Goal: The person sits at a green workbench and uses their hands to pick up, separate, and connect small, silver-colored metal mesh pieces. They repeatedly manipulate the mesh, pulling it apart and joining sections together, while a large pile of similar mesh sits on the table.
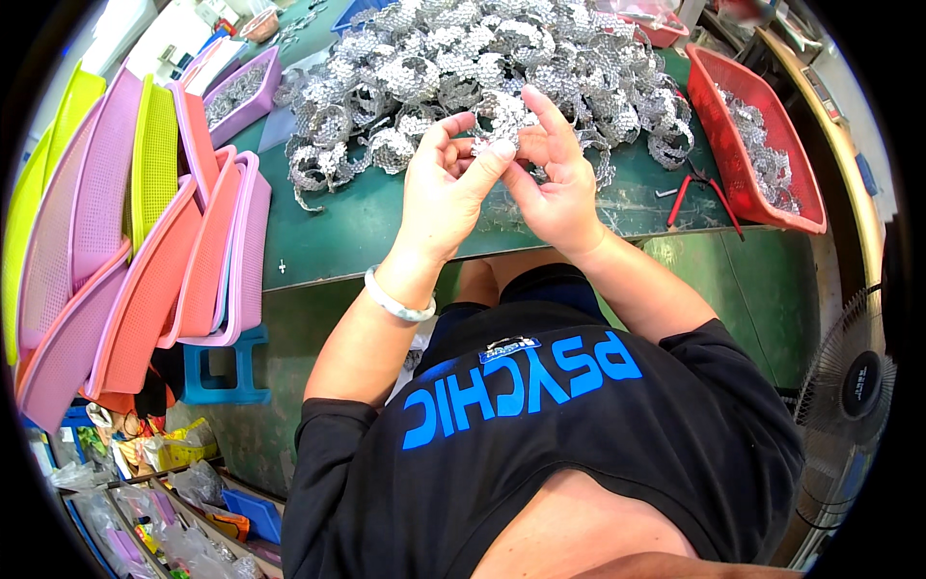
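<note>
- Biggest thing here: my green worktop (338, 236), running under and past my hands.
- Huge heap of silvery, scaly strips (410, 77) just beyond my fingers, all curled up.
- Stack of colored plastic baskets (159, 261), well off to the left of my hands.
- Red basket (748, 77) to the right, more silver bits inside.
- My left hand (451, 188) and right hand (558, 183) are close together, fingertips narrowed on one silver piece; right index is lifted.
- Red-handled pliers (679, 200), right of my right hand, nobody's holding them.
- That silver piece (503, 114): straight ahead, between both sets of fingertips, left thumb looks nearest. Can't tell its long axis, it blends into the heap.
</note>
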`<action>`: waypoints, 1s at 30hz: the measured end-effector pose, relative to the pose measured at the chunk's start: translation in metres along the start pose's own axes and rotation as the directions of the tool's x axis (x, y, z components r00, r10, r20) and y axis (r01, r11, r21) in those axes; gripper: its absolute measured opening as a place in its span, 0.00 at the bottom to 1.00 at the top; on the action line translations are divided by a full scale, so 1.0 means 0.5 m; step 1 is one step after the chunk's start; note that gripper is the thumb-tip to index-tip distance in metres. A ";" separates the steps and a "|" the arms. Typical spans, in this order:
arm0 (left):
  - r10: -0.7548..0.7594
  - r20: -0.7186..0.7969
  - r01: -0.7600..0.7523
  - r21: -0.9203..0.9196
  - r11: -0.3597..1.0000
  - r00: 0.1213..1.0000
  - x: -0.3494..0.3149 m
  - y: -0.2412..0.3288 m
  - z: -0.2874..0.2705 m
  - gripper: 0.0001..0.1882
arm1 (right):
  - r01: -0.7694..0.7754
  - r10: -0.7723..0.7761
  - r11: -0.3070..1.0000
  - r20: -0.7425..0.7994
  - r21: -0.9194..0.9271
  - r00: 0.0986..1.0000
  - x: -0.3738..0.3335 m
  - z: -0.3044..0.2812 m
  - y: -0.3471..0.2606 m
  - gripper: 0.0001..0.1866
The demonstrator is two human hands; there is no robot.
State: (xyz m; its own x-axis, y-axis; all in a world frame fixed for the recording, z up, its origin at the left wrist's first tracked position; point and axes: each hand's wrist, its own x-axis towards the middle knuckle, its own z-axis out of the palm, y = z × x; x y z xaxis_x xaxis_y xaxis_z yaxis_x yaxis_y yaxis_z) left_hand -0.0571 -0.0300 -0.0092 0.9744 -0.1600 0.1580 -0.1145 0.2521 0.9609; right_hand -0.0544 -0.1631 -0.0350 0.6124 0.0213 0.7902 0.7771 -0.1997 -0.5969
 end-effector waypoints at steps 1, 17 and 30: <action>0.009 0.003 -0.009 0.006 1.000 1.000 0.002 -0.002 -0.001 0.32 | 0.005 -0.004 1.000 0.026 -0.029 1.000 0.000 -0.003 -0.004 0.36; 0.094 0.098 -0.084 -0.093 0.992 0.991 0.008 -0.002 -0.029 0.36 | -0.010 0.011 0.999 -0.028 0.045 1.000 0.025 -0.031 0.003 0.38; 0.087 0.258 -0.026 -0.230 0.973 0.962 0.015 -0.005 -0.051 0.42 | 0.020 -0.020 0.999 0.017 0.026 1.000 0.018 -0.017 -0.003 0.39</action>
State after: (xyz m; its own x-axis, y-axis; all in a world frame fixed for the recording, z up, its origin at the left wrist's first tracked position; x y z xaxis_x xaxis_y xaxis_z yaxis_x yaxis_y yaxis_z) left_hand -0.0447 -0.0073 -0.0160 0.8775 -0.3787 0.2944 -0.0923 0.4691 0.8783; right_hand -0.0512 -0.1712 -0.0258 0.5989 0.0422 0.7997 0.7927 -0.1736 -0.5844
